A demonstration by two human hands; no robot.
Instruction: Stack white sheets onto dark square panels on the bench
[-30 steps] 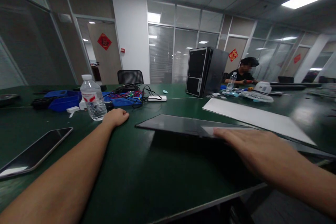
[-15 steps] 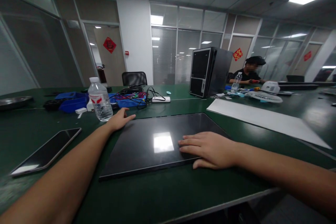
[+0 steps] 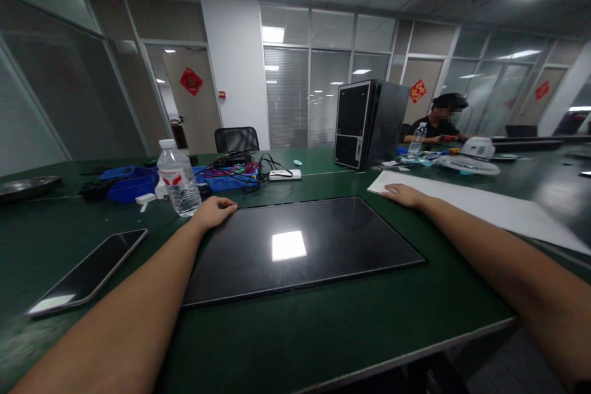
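A large flat black glass panel lies on the green table in front of me. My left hand rests on its far left corner, fingers curled over the edge. My right hand lies flat and open at the panel's far right corner, touching the near end of a white sheet. A clear water bottle stands just left of my left hand.
A dark phone lies at the near left. Blue trays with cables and a black computer tower stand further back. Another person sits at the far right behind a bottle and white devices.
The panel, tilted up on edge a second ago, now lies flat. My right hand left its near edge and moved to the far right corner. My left hand stayed at the far left corner.
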